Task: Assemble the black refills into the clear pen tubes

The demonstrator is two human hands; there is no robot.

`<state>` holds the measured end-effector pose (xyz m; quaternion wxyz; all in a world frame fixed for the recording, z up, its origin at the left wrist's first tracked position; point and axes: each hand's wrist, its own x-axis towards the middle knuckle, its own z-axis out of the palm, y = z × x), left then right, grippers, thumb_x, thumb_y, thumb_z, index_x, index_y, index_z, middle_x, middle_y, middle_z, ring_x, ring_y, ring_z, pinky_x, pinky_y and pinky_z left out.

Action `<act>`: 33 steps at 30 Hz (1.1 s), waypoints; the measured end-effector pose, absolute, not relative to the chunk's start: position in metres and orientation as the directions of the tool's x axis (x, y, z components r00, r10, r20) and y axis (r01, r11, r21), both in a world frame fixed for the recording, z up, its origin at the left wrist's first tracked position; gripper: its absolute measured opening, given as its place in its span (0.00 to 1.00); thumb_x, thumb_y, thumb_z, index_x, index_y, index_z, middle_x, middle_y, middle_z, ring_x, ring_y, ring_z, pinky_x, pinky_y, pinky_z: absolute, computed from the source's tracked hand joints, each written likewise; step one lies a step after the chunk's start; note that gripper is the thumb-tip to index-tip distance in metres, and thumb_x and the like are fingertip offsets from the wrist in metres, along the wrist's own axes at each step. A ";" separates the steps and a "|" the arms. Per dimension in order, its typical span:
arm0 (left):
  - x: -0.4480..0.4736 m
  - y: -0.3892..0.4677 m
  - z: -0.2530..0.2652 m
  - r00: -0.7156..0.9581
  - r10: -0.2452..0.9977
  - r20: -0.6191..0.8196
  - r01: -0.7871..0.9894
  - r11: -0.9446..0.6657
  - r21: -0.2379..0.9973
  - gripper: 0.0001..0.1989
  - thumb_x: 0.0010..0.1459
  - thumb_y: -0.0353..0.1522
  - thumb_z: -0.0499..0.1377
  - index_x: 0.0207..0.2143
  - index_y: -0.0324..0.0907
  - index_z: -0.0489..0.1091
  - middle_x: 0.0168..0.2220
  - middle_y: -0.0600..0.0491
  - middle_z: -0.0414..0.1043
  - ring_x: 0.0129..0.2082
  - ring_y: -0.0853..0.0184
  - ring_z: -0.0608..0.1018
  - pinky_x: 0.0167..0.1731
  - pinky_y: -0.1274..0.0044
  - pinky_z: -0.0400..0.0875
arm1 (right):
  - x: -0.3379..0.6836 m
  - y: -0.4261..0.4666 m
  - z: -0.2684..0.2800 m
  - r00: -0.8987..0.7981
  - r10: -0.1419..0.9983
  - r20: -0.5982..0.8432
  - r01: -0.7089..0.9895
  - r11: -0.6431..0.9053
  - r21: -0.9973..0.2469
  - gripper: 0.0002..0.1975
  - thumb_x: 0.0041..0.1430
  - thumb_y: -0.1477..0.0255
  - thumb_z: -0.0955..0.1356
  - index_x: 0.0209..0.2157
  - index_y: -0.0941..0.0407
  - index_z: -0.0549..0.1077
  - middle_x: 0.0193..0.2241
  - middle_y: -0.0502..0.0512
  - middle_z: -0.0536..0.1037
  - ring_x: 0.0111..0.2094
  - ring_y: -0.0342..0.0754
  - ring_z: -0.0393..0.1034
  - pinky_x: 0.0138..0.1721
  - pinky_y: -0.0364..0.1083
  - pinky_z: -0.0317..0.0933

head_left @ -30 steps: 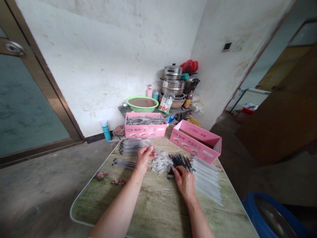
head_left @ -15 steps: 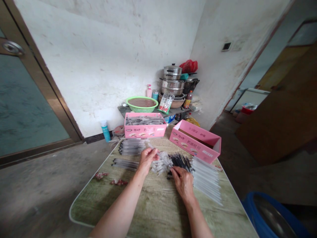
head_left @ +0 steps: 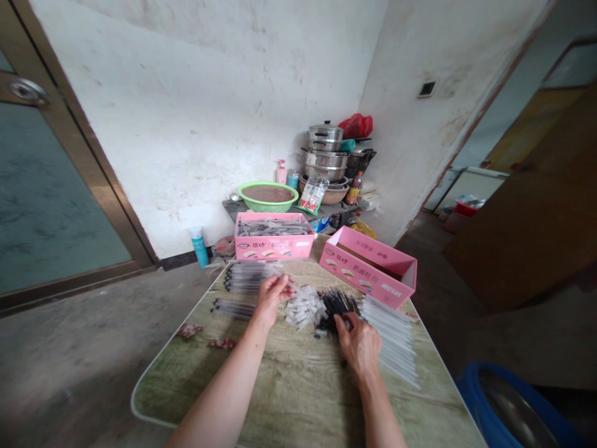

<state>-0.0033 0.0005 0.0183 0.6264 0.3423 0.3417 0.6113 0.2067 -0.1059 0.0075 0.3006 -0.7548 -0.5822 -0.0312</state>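
Note:
My left hand [head_left: 272,298] is closed in a pinch on a translucent pen [head_left: 291,285], held just above the table. Beside it lies a heap of small whitish pen caps [head_left: 305,306]. My right hand [head_left: 358,341] has its fingertips pressed together at the near edge of a pile of thin black pen parts [head_left: 339,303]; what they hold, if anything, is hidden. Long clear tubes [head_left: 392,345] lie side by side to the right of that hand. On the left, pens with black ends rest in an upper row [head_left: 252,276] and a smaller lower bunch [head_left: 236,308].
At the table's [head_left: 280,386] far edge stands a pink box [head_left: 274,247] filled with pens. A second pink box [head_left: 364,274] sits at an angle to its right. Behind are a green basin [head_left: 268,198] and stacked pots [head_left: 325,155]. A blue tub [head_left: 485,398] stands at lower right.
My right hand has moved away from my left, rightward and slightly nearer me, to the black parts. My left hand has shifted slightly left and up, the translucent pen still in it.

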 end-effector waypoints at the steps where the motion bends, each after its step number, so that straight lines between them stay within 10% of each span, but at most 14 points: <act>1: 0.001 -0.004 0.020 0.110 0.994 0.017 -0.513 0.042 0.857 0.22 0.42 0.45 0.71 0.30 0.36 0.75 0.26 0.50 0.75 0.23 0.70 0.75 0.25 0.78 0.72 | 0.205 -0.107 0.009 0.330 0.850 0.410 0.859 -0.090 -0.505 0.20 0.63 0.56 0.63 0.32 0.55 0.78 0.19 0.57 0.76 0.20 0.49 0.68 0.24 0.44 0.49; 8: 0.017 -0.028 0.027 0.520 0.843 0.134 -0.372 0.082 0.925 0.18 0.51 0.43 0.67 0.35 0.36 0.78 0.30 0.46 0.76 0.27 0.68 0.76 0.29 0.76 0.72 | 0.188 -0.104 0.013 0.089 0.972 0.216 0.332 0.175 -0.927 0.29 0.64 0.51 0.60 0.21 0.57 0.74 0.19 0.53 0.73 0.22 0.45 0.64 0.26 0.43 0.55; 18: 0.004 -0.017 0.032 0.356 0.922 0.149 -0.360 -0.012 0.933 0.16 0.50 0.42 0.67 0.35 0.37 0.78 0.25 0.52 0.73 0.21 0.72 0.71 0.22 0.81 0.67 | 0.178 -0.107 0.012 -0.166 0.983 -0.074 -0.144 -0.099 -0.985 0.24 0.58 0.51 0.67 0.32 0.60 0.77 0.12 0.46 0.67 0.12 0.39 0.53 0.16 0.39 0.46; 25: 0.014 -0.021 0.029 0.365 0.924 0.118 -0.275 -0.014 0.961 0.17 0.49 0.43 0.67 0.30 0.37 0.76 0.20 0.53 0.72 0.18 0.72 0.71 0.21 0.81 0.67 | 0.177 -0.105 0.009 -0.085 0.996 -0.004 -0.039 -0.007 -0.999 0.25 0.59 0.51 0.65 0.27 0.59 0.76 0.09 0.42 0.57 0.13 0.37 0.41 0.18 0.41 0.37; 33: 0.016 -0.014 0.014 0.250 0.968 -0.035 -0.304 0.112 0.946 0.21 0.41 0.45 0.70 0.27 0.35 0.73 0.17 0.54 0.70 0.15 0.72 0.70 0.17 0.80 0.67 | 0.165 -0.107 0.013 0.050 0.921 0.386 0.656 0.261 -0.708 0.22 0.64 0.57 0.62 0.22 0.55 0.72 0.19 0.54 0.68 0.21 0.45 0.58 0.27 0.44 0.47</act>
